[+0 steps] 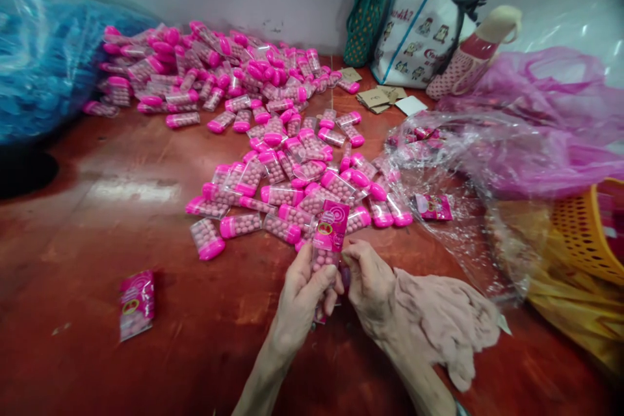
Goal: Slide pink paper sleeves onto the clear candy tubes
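My left hand (306, 279) grips a candy pack (325, 257), a clear container of small pink balls with a magenta printed label at its top end. Thumb and fingers close around its lower half and hide part of it. Just to the right, my right hand (369, 281) has its fingers curled in at the pack's side; what lies between them I cannot make out. Ahead of both hands spreads a large heap of unlabelled clear containers (283, 195) with bright pink caps and pink balls inside. A labelled pack (137, 304) lies apart on the red surface at left.
A crumpled beige cloth (446, 315) lies beside my right forearm. Clear plastic bags (468, 162) with magenta labels (433, 207), a pink bag (546, 97) and a yellow basket (582, 227) crowd the right. Left stands a bag of blue pieces (49, 58); a white tote (414, 36) leans behind.
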Tool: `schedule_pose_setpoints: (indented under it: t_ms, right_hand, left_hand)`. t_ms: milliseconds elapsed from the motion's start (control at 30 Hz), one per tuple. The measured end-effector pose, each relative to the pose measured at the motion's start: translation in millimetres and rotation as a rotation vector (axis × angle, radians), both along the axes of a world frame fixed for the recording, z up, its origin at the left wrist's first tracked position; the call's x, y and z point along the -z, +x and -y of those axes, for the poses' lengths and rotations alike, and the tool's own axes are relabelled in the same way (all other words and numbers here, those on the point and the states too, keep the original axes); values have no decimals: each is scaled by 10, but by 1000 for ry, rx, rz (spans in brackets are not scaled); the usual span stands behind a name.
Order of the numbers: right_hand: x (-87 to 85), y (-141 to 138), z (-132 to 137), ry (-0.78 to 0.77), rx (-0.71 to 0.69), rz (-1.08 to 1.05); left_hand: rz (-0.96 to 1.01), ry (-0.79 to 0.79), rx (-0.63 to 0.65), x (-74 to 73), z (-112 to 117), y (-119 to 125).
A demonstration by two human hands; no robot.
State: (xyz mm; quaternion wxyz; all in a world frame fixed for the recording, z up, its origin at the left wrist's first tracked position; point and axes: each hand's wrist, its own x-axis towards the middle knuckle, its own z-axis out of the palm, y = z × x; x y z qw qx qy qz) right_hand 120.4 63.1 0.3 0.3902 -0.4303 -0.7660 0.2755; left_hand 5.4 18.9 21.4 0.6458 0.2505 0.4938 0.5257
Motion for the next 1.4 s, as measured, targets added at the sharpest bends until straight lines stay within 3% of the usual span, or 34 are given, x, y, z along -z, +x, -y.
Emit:
schedule_pose_setpoints:
  t_ms: [133, 300, 433, 700, 1000, 1267, 1400]
  right_hand:
    - [-53, 34, -49, -178, 22, -68]
    - [-105, -10, -161, -741, -2, -593]
    - [-93, -91, -133, -965, 56, -736]
    - [-166, -79, -39, -1088, 51, -764]
    - [-198, -177, -47, -1074, 140, -878]
    - [-172, -235, 149, -982, 116, -690]
    - [-174, -244, 241, -1000, 47, -732]
  left_hand:
    - [-109, 18, -13, -22, -2, 2]
    - [-162, -23, 75, -5, 19, 9]
    - [-196, -26, 73, 11, 30, 7]
    - [-154, -48, 62, -11, -6, 3]
    - [-339, 11, -15, 18, 29, 36]
    - [-169, -63, -4, 13, 23, 12]
    - [-31, -98, -65, 0, 2, 9]
